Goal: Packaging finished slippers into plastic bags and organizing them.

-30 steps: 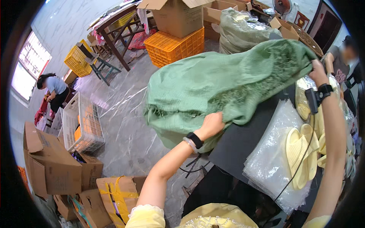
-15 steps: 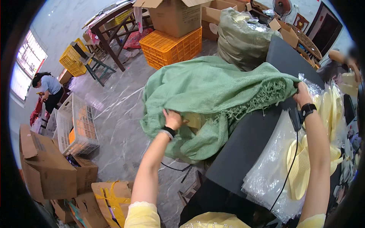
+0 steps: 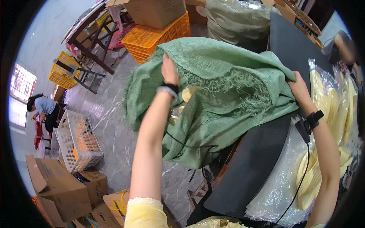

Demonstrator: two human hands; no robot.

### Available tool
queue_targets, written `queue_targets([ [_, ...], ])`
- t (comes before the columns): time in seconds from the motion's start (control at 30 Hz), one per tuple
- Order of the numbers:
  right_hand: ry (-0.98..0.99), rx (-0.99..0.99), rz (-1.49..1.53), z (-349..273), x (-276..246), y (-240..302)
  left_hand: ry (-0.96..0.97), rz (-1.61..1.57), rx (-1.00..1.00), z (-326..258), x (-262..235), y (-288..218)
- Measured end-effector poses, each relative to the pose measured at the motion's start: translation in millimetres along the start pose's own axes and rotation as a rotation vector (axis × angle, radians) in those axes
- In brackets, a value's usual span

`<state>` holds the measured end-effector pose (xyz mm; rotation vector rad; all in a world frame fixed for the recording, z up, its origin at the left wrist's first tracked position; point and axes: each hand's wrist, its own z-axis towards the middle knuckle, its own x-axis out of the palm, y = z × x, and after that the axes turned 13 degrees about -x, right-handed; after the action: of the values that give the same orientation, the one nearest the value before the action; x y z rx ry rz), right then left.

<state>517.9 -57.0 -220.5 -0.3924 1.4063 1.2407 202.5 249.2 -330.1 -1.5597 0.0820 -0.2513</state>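
A large green woven sack [image 3: 232, 57] with a frayed mouth lies in front of me, partly over the dark padded table. At its far right edge, my right hand [image 3: 299, 89] is closed on a fold of the cloth. My left hand [image 3: 170, 71] reaches into the mouth, its fingers stretched up against the fabric and partly hidden. Beside that wrist, pale yellow pieces [image 3: 189, 93] show inside the sack; their kind is not clear. Clear plastic bags [image 3: 272, 182] and ribbed pale yellow pieces [image 3: 308, 178] lie under my right forearm.
The dark tabletop [image 3: 243, 171] runs beneath the sack. An orange crate [image 3: 152, 40] bears a cardboard box, near another stuffed sack [image 3: 237, 22]. At left are a white crate [image 3: 85, 140], cardboard boxes [image 3: 61, 186] and a bending person [image 3: 45, 106]. Another person [image 3: 344, 49] is at far right.
My left hand has moved up and away from me at the sack's mouth. The mouth gapes wider, showing more frayed edge. My right hand keeps its hold; the view has shifted.
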Motion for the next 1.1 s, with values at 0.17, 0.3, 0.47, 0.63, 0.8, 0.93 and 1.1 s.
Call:
queue_targets([
  [0.17,0.051,0.028,0.02,11,5,16,-0.198,0.802,0.144,-126,-15,82],
  [0.3,-0.049,-0.019,-0.174,8,3,33,0.285,0.953,-0.063,-218,-48,80],
  [0.47,-0.34,-0.876,-0.342,-18,-11,113,0.701,0.498,-0.653,-307,-71,52],
  [0.63,0.251,-1.364,-0.134,-56,24,168,0.993,0.242,-0.717,-329,-69,68],
  [0.8,0.258,-0.816,-0.457,-42,30,119,1.282,0.596,-0.911,-285,-66,44],
  [0.93,0.389,-0.681,-0.321,-43,36,120,0.687,1.51,-0.121,-217,-72,86],
  [1.1,0.44,-0.664,-0.311,-40,43,129,0.83,1.761,0.931,-174,-43,153],
])
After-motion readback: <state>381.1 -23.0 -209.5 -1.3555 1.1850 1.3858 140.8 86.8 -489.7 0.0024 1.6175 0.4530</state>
